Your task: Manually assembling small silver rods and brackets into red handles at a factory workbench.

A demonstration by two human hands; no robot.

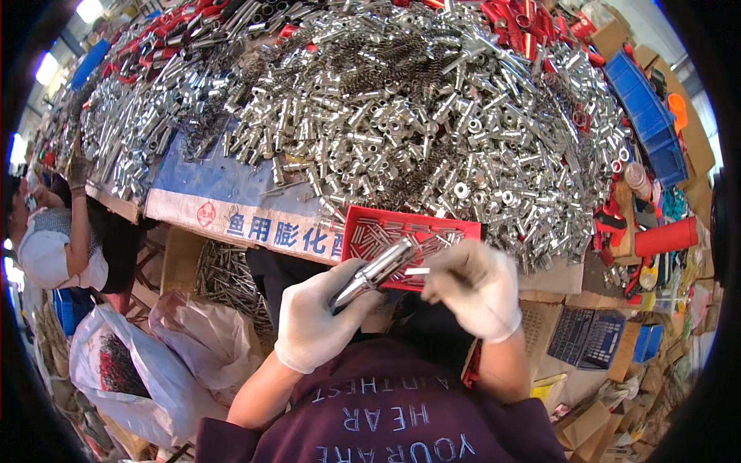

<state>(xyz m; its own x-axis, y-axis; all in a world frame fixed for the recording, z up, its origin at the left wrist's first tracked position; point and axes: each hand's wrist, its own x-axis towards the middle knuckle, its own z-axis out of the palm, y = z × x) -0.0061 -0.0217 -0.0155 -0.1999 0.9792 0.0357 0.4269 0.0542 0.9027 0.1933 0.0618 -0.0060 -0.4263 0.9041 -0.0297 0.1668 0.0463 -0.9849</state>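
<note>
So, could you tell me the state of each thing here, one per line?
Left hand: gloved, shut on a shiny metal tube.
Right hand: gloved, pinching a small metal pin.
Red tray: holds metal pins.
Pile of metal tubes: heaped loose.
White plastic bag: open.

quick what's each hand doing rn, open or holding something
Left hand: closed around a shiny metal tube.
Right hand: closed, pinching a small metal pin at the tube's end.
</note>
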